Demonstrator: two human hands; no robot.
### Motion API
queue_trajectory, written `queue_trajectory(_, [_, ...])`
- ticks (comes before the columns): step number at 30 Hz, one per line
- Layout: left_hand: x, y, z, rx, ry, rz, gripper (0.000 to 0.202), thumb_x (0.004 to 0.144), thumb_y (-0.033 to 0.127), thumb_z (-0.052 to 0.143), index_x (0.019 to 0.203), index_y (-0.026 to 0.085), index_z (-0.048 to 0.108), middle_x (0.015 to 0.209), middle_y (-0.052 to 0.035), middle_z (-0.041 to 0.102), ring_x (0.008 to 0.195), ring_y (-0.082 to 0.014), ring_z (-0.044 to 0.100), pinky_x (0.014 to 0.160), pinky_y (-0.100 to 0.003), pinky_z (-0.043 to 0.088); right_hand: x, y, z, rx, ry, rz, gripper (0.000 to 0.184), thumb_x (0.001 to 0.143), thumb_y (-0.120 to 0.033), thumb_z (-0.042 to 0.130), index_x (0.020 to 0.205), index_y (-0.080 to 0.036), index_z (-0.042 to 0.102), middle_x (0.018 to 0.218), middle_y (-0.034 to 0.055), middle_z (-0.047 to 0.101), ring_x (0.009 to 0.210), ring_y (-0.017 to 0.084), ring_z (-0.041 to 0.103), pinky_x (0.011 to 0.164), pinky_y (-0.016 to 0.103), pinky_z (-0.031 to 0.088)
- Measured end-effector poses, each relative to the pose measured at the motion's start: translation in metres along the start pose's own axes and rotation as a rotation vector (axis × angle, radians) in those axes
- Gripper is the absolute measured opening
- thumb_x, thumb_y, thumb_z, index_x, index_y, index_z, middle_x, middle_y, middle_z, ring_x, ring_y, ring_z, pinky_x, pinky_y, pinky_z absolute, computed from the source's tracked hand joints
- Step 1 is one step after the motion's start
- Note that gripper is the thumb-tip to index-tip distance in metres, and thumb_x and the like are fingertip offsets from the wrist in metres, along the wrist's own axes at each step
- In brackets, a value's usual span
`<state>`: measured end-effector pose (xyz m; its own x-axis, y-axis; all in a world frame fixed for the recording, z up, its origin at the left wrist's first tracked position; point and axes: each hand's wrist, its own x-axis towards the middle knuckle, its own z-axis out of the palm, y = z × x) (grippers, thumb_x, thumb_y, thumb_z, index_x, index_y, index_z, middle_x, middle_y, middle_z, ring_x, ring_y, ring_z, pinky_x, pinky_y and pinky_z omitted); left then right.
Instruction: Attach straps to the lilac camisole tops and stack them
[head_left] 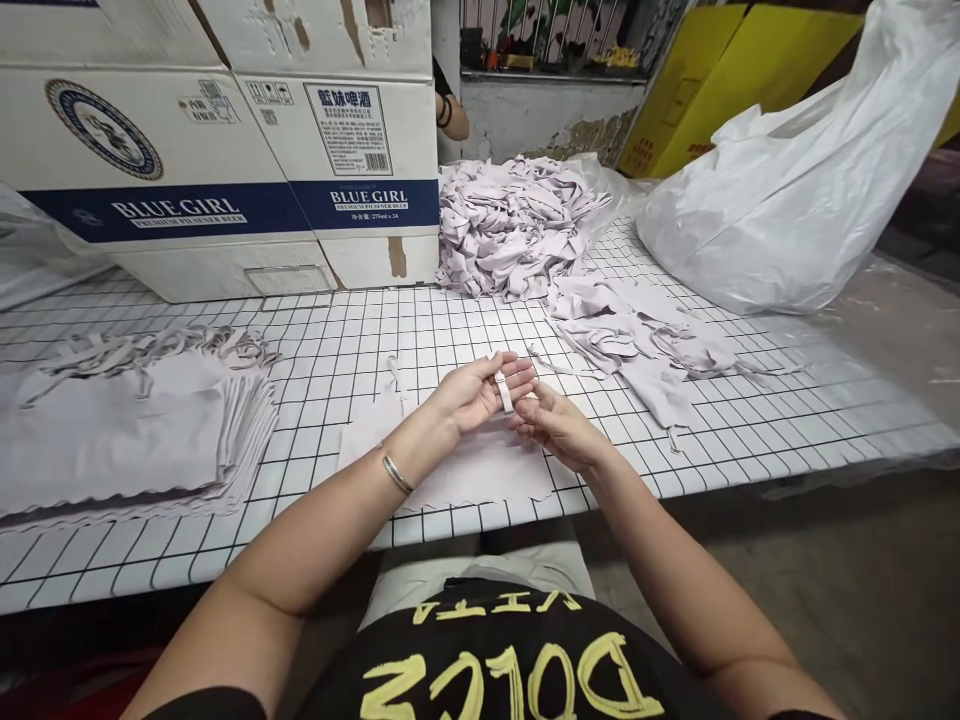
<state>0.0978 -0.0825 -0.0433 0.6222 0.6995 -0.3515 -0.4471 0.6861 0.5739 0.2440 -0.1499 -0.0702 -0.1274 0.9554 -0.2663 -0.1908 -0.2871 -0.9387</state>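
A pale lilac camisole (pixel 480 468) lies flat on the table in front of me, its wavy hem toward my body. My left hand (pixel 474 392) is palm up above it, with a narrow shoulder strap (pixel 504 390) held across its fingers. Close against that strap, my right hand (pixel 556 424) has its fingers curled and drawn together; what is between them is hidden. Another thin strap (pixel 394 372) sticks out past the top of the camisole, left of my hands.
Stacked camisoles (pixel 112 430) lie at the left. Loose ones (pixel 637 335) spread to the right, before a big heap (pixel 517 225). A beer carton (pixel 300 200) and a white plastic bag (pixel 757 210) stand behind on the gridded tablecloth (pixel 330 345). A person's arm (pixel 452 118) shows beyond the carton.
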Motion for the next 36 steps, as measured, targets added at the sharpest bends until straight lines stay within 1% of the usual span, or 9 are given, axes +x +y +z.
queue_trajectory(3, [0.004, 0.014, 0.003, 0.198, 0.006, 0.024, 0.017, 0.097, 0.018, 0.042, 0.097, 0.01, 0.056, 0.101, -0.0133, 0.067, 0.09, -0.0175, 0.066, 0.092, -0.041, 0.052, 0.013, -0.003, 0.002, -0.087, -0.004, 0.011, 0.039, 0.061, -0.039, 0.084, 0.085, -0.017, 0.063, 0.071, 0.0015, 0.066, 0.059, 0.011, 0.055, 0.053, 0.024, 0.037])
queue_trajectory(7, [0.0, 0.03, -0.018, 1.022, 0.196, 0.245, 0.021, 0.089, 0.033, 0.058, 0.082, 0.013, 0.062, 0.089, -0.0096, 0.067, 0.083, -0.0189, 0.061, 0.089, -0.042, 0.048, 0.032, -0.009, -0.009, -0.231, 0.037, 0.013, 0.033, 0.06, -0.04, 0.083, 0.074, -0.015, 0.068, 0.074, 0.0039, 0.068, 0.059, 0.01, 0.052, 0.05, 0.024, 0.033])
queue_trajectory(10, [-0.013, 0.018, -0.041, 1.607, 0.231, 0.272, 0.025, 0.08, 0.041, 0.066, 0.075, 0.017, 0.064, 0.087, -0.0068, 0.067, 0.088, -0.0237, 0.057, 0.093, -0.047, 0.039, 0.041, -0.013, -0.017, -0.202, 0.084, 0.003, 0.032, 0.058, -0.04, 0.084, 0.075, -0.016, 0.071, 0.07, 0.001, 0.065, 0.058, 0.009, 0.047, 0.051, 0.024, 0.034])
queue_trajectory(12, [-0.022, 0.001, -0.053, 1.781, 0.21, 0.242, 0.027, 0.076, 0.045, 0.069, 0.084, 0.019, 0.066, 0.092, -0.0066, 0.067, 0.095, -0.0275, 0.055, 0.094, -0.05, 0.034, 0.046, -0.013, -0.018, -0.138, 0.083, 0.051, 0.033, 0.056, -0.038, 0.086, 0.075, -0.016, 0.07, 0.07, 0.0014, 0.065, 0.056, 0.008, 0.047, 0.05, 0.024, 0.033])
queue_trajectory(16, [-0.029, -0.023, -0.057, 1.837, 0.247, 0.225, 0.023, 0.078, 0.039, 0.069, 0.089, 0.02, 0.063, 0.097, -0.0065, 0.064, 0.103, -0.0292, 0.051, 0.093, -0.049, 0.029, 0.051, -0.008, -0.017, -0.034, 0.048, 0.126, 0.036, 0.053, -0.035, 0.088, 0.073, -0.016, 0.065, 0.078, 0.0051, 0.068, 0.06, 0.01, 0.052, 0.046, 0.022, 0.03])
queue_trajectory(21, [-0.029, -0.025, -0.054, 1.703, 0.225, 0.201, 0.012, 0.079, 0.032, 0.068, 0.081, 0.021, 0.065, 0.097, -0.0032, 0.067, 0.105, -0.027, 0.051, 0.093, -0.047, 0.026, 0.046, 0.0, -0.014, -0.083, 0.053, 0.061, 0.038, 0.054, -0.039, 0.086, 0.073, -0.018, 0.062, 0.063, -0.0033, 0.055, 0.053, 0.007, 0.043, 0.048, 0.023, 0.031])
queue_trajectory(25, [-0.033, -0.026, -0.055, 1.64, 0.274, 0.205, 0.015, 0.078, 0.037, 0.07, 0.08, 0.022, 0.069, 0.098, -0.0024, 0.07, 0.107, -0.0276, 0.051, 0.094, -0.048, 0.024, 0.036, 0.004, -0.007, -0.238, 0.018, -0.03, 0.035, 0.063, -0.044, 0.08, 0.076, -0.018, 0.06, 0.065, -0.0037, 0.052, 0.055, 0.009, 0.042, 0.052, 0.024, 0.033])
queue_trajectory(31, [-0.038, -0.028, -0.057, 1.627, 0.303, 0.224, 0.018, 0.079, 0.04, 0.068, 0.078, 0.022, 0.071, 0.097, -0.0031, 0.07, 0.105, -0.0266, 0.051, 0.093, -0.047, 0.023, 0.032, 0.014, -0.004, -0.698, -0.054, -0.207, 0.019, 0.079, -0.038, 0.064, 0.078, -0.019, 0.06, 0.076, 0.0, 0.058, 0.068, 0.014, 0.049, 0.063, 0.027, 0.039])
queue_trajectory(36, [-0.039, -0.027, -0.055, 1.614, 0.305, 0.224, 0.017, 0.079, 0.038, 0.068, 0.076, 0.021, 0.07, 0.097, -0.0019, 0.07, 0.105, -0.0257, 0.052, 0.092, -0.046, 0.023, 0.03, 0.019, -0.005, -0.8, -0.118, -0.224, 0.012, 0.083, -0.031, 0.058, 0.082, -0.02, 0.061, 0.081, 0.001, 0.061, 0.074, 0.015, 0.053, 0.068, 0.028, 0.041])
